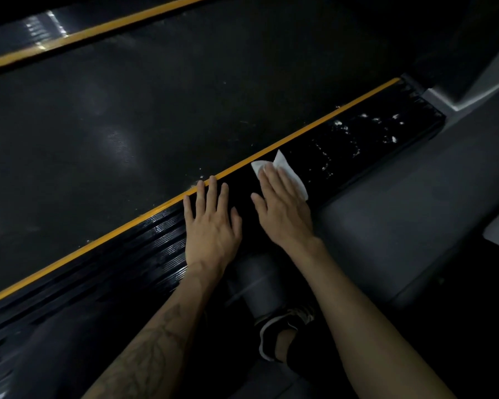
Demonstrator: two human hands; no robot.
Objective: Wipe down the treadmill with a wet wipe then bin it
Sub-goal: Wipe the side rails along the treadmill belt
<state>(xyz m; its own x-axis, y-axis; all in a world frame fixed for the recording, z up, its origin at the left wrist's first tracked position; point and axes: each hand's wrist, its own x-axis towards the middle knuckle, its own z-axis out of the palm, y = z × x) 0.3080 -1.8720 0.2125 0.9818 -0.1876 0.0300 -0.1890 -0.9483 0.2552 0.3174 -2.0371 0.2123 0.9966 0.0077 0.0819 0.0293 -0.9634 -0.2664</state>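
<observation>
Two hands are down on the treadmill's near side rail [357, 145], the black strip running from the lower left of the frame up toward the upper right. The right hand [283, 205] lies flat with its fingers straight, pressing one white wipe [288, 171] against the rail; the wipe sticks out past the fingertips and along the hand's right edge, just right of the frame's centre. The left hand [211, 223] rests just beside it, to its left, palm down with fingers spread and relaxed, holding nothing; its fingertips reach the yellow stripe [314, 125] that edges the rail. The two hands are close but not touching.

Two yellow stripes are in view: this one, and a second [98, 31] crossing the upper left corner along the far rail. Between them stretches the dark belt [141, 110], with a few pale specks near the nearer stripe. On the rail to the upper right of the wipe there is a scatter of white flecks and smears [366, 128], glossy against the black. The stretch of rail under and below the left hand shows ribbed grooves.

Both forearms come in from the bottom of the frame; the left one carries a dark tattoo [153, 352]. Between the arms, low in the frame, sits one black shoe [280, 326] with pale trim.
</observation>
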